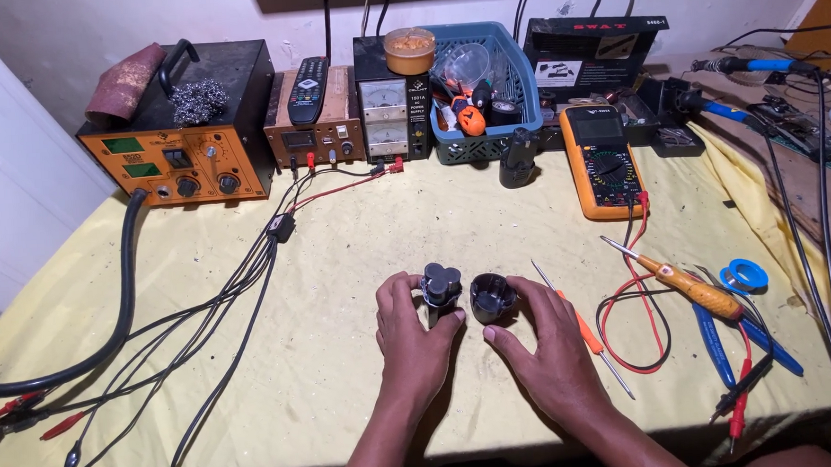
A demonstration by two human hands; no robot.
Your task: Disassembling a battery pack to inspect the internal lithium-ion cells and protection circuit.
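Nearest the camera, two bare forearms reach in over a yellow-covered surface (358, 227). The left hand (409, 333) curls around a dark, lobed battery-cell cluster (442, 284), fingers on its far side and thumb on the near side, gripping it so that it stands upright. Just beside it, and seemingly not touching it, the right hand (544, 340) cups a black plastic cap (493, 296) whose hollow faces up; thumb and fingers are bent round its wall, which keeps it steady. Both pieces sit near the middle of the cloth, side by side, probably so they can be compared or looked into from above.

To the right of the right hand lie a thin orange-handled screwdriver (581, 324), a larger orange-handled screwdriver (688, 284), red and black test leads (627, 298), blue-handled tweezers (715, 341) and a blue tape roll (747, 275), all within easy reach. On the left, black cables (238, 281) with clips trail across the cloth.

Farther back stand an orange multimeter (604, 162), a blue basket (483, 78) of small tools, a metered power supply (392, 107), a smaller brown unit with a remote control (309, 78) on top, and an orange-faced rework station (183, 132) against the wall.
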